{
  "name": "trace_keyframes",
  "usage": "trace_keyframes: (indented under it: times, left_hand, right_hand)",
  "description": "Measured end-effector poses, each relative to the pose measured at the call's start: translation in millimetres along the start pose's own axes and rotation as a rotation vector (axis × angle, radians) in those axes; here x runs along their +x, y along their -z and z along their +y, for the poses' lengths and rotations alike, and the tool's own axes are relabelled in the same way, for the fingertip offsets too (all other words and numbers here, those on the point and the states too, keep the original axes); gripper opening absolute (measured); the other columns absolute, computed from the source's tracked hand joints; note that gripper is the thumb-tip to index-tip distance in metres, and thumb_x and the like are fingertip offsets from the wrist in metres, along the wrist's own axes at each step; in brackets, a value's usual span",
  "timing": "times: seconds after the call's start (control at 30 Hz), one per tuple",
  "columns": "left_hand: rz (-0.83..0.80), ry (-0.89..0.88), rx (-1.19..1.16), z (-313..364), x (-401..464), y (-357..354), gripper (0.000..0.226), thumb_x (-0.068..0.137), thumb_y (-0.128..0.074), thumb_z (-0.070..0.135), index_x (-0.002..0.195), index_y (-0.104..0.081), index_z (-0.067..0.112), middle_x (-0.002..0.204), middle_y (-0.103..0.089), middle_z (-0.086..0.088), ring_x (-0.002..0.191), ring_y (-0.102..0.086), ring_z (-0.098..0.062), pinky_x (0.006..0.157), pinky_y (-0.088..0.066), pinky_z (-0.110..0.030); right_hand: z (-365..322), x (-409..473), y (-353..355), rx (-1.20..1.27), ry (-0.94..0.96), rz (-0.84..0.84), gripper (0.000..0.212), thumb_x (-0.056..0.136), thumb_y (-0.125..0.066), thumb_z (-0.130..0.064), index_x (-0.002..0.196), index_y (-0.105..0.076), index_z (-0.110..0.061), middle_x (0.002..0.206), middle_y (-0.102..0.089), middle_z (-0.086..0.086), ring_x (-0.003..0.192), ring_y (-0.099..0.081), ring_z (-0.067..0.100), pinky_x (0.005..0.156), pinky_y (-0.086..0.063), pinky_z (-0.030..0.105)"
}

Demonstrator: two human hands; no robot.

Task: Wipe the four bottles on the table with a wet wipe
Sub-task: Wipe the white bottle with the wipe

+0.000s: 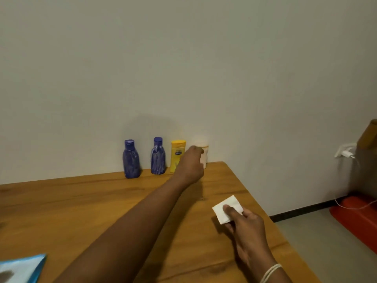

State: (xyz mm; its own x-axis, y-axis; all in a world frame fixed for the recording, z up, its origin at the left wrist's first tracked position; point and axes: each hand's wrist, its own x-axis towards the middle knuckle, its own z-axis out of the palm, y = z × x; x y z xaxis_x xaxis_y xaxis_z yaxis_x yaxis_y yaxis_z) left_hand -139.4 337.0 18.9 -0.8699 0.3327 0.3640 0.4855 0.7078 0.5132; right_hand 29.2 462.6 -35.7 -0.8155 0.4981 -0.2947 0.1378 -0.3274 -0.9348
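Several bottles stand in a row against the wall at the far edge of the wooden table (81,205): a blue bottle (131,160), a second blue bottle (158,157), a yellow bottle (177,155) and a white bottle (205,154) at the right end. My left hand (191,166) reaches across the table and its curled fingers grip the white bottle, hiding most of it. My right hand (244,221) hovers nearer to me and pinches a folded white wet wipe (227,208) between thumb and fingers.
A light blue wipes packet (20,268) lies at the table's near left corner. Right of the table the floor holds a red object (355,217) with a white cable. A white charger (346,154) is plugged into the wall beside a brown cardboard piece (369,137).
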Motion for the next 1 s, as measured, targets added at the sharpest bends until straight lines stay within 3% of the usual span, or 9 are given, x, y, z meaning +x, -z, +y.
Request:
trace_keyframes:
  times: [0.1, 0.2, 0.3, 0.4, 0.53, 0.6, 0.73, 0.8, 1.0]
  left_hand:
    - [0.058, -0.118, 0.243, -5, 64, -18, 0.037, 0.086, -0.062, -0.006, 0.122, -0.058, 0.001, 0.131, -0.051, -0.014, 0.115, -0.054, -0.028, 0.088, -0.05, -0.035]
    - [0.025, -0.099, 0.425, -6, 96, -33, 0.016, 0.085, -0.07, 0.004, 0.101, -0.065, 0.002, 0.131, -0.046, -0.014, 0.114, -0.049, -0.028, 0.072, -0.047, -0.031]
    - [0.045, -0.091, 0.485, -6, 103, -46, 0.024, 0.085, -0.072, 0.006, 0.107, -0.063, 0.004, 0.126, -0.049, -0.013, 0.111, -0.051, -0.028, 0.076, -0.051, -0.033]
    - [0.011, -0.039, 0.36, 2, 95, -44, 0.028, 0.087, -0.069, 0.004, 0.111, -0.056, 0.007, 0.112, -0.057, -0.013, 0.101, -0.06, -0.03, 0.072, -0.051, -0.036]
    - [-0.035, 0.009, -0.059, 18, 47, -22, 0.044, 0.075, -0.086, 0.025, 0.112, -0.063, 0.015, 0.108, -0.064, -0.005, 0.096, -0.063, -0.024, 0.077, -0.057, -0.036]
    - [0.009, 0.016, -0.318, 32, 5, -3, 0.047, 0.069, -0.09, 0.028, 0.111, -0.07, 0.019, 0.108, -0.071, 0.001, 0.094, -0.066, -0.014, 0.076, -0.059, -0.03]
    - [-0.044, 0.025, -0.608, 63, -92, 44, 0.063, 0.067, -0.092, 0.024, 0.125, -0.068, 0.025, 0.11, -0.076, 0.005, 0.09, -0.068, 0.008, 0.072, -0.053, -0.009]
    - [-0.027, 0.067, -0.621, 75, -131, 64, 0.076, 0.063, -0.094, 0.024, 0.13, -0.06, 0.028, 0.096, -0.077, 0.006, 0.086, -0.07, 0.003, 0.073, -0.055, -0.013]
    - [0.134, 0.13, -0.642, 89, -216, 117, 0.058, 0.067, -0.084, 0.008, 0.119, -0.06, 0.018, 0.079, -0.075, 0.001, 0.069, -0.07, -0.006, 0.056, -0.052, -0.017]
  right_hand:
    - [0, 28, 1, -0.136, 0.056, 0.032, 0.03, 0.081, -0.079, -0.019, 0.109, -0.07, -0.013, 0.101, -0.074, 0.006, 0.092, -0.07, 0.027, 0.069, -0.062, 0.037]
    - [0, 44, 5, -0.199, 0.1, 0.041, 0.032, 0.081, -0.079, -0.022, 0.111, -0.069, -0.014, 0.102, -0.073, 0.004, 0.091, -0.069, 0.024, 0.064, -0.06, 0.031]
    - [-2, 52, 7, -0.191, 0.1, 0.046, 0.035, 0.081, -0.079, -0.021, 0.114, -0.07, -0.012, 0.102, -0.073, 0.004, 0.092, -0.069, 0.025, 0.07, -0.061, 0.036]
    - [-10, 50, 8, -0.139, 0.065, 0.062, 0.033, 0.084, -0.076, -0.017, 0.116, -0.068, -0.011, 0.102, -0.071, 0.005, 0.093, -0.068, 0.028, 0.07, -0.062, 0.038]
    - [-32, 26, 12, -0.077, 0.023, 0.03, 0.029, 0.089, -0.07, -0.009, 0.118, -0.066, -0.006, 0.101, -0.068, 0.005, 0.093, -0.065, 0.027, 0.065, -0.059, 0.033]
    - [-50, 7, 12, -0.223, 0.152, 0.053, 0.029, 0.089, -0.072, -0.014, 0.117, -0.068, -0.009, 0.096, -0.069, -0.001, 0.089, -0.065, 0.022, 0.064, -0.058, 0.03]
    - [-91, -53, 6, -0.511, 0.709, 0.112, 0.027, 0.086, -0.074, -0.013, 0.112, -0.073, -0.018, 0.09, -0.07, -0.012, 0.084, -0.067, 0.008, 0.065, -0.054, 0.016]
    - [-99, -83, -4, -0.677, 0.89, 0.069, 0.021, 0.088, -0.069, -0.01, 0.108, -0.075, -0.015, 0.092, -0.07, -0.004, 0.082, -0.065, 0.008, 0.066, -0.052, 0.014]
    - [-77, -170, -30, -0.92, 1.092, -0.184, 0.027, 0.093, -0.056, -0.014, 0.112, -0.075, -0.016, 0.101, -0.059, -0.006, 0.1, -0.049, 0.008, 0.081, -0.046, 0.017]
